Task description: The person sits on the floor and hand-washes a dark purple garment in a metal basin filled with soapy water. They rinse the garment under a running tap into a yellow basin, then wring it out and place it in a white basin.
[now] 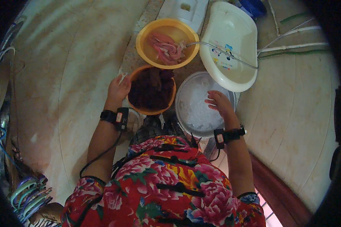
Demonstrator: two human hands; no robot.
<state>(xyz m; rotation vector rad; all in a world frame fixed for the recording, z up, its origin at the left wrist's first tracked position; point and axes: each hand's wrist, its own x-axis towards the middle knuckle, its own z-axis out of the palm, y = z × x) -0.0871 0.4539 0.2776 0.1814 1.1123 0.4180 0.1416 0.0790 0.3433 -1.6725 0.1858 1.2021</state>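
My left hand [118, 89] is at the left rim of an orange basin [174, 90], fingers apart; whether it touches the rim cannot be told. Dark, wet-looking cloth [149, 96] fills that basin. Over a round metal basin [191, 110] with whitish, foamy-looking contents hangs my right hand [219, 102], fingers loosely spread and holding nothing. Beyond them stands a yellow basin [140, 52] with pink cloth [169, 49] lying in liquid. A thin grey hose [227, 53] reaches into it across a pale baby bathtub [251, 37] printed with cartoon figures.
A white squat toilet [173, 10] and a blue container [254, 8] are at the far end. Pipes [295, 46] run along the right tiled wall [287, 93]. Several clothes hangers [31, 195] hang at lower left. A dark red door frame [278, 181] is at lower right.
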